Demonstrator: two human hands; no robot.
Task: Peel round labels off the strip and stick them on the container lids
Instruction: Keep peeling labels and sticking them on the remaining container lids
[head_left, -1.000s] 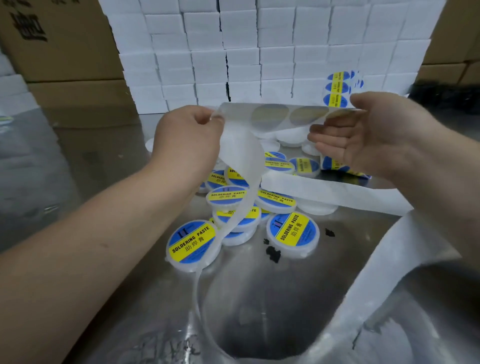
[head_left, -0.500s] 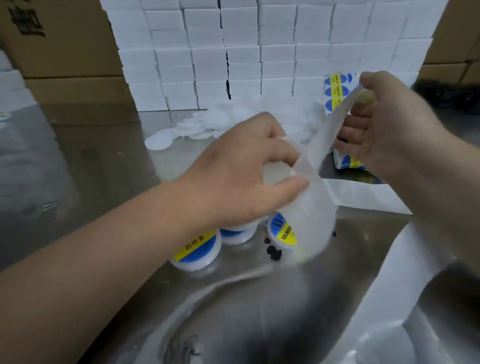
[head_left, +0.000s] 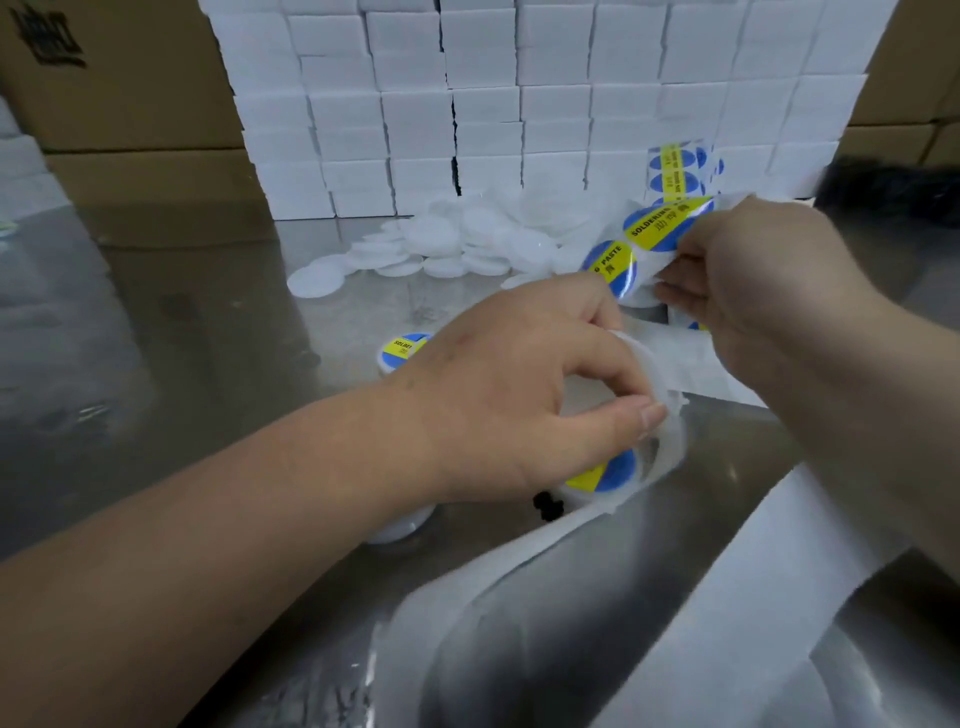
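Observation:
My left hand (head_left: 524, 395) grips the empty white backing strip (head_left: 670, 452) between thumb and fingers, low over the steel table. My right hand (head_left: 748, 280) pinches the strip higher up, where round blue-and-yellow "SOLDERING PASTE" labels (head_left: 660, 223) still sit on it. Another label (head_left: 610, 267) curves down just left of that hand. Under my left hand lie labelled white containers; one (head_left: 602, 475) shows below my thumb and one (head_left: 402, 351) peeks out behind my wrist. A heap of unlabelled white lids (head_left: 467, 241) lies at the back.
Stacked white boxes (head_left: 519, 104) form a wall behind the lids, with brown cartons (head_left: 119, 104) to the left. More of the label strip (head_left: 675, 166) hangs up by the boxes. Spent backing paper (head_left: 753, 597) trails across the steel table (head_left: 208, 364) at the front right. Black specks (head_left: 545, 506) lie by the containers.
The strip, held stretched flat at chest height, has been brought down. My left hand moved right and down over the labelled containers, and my right hand turned the labelled side into view.

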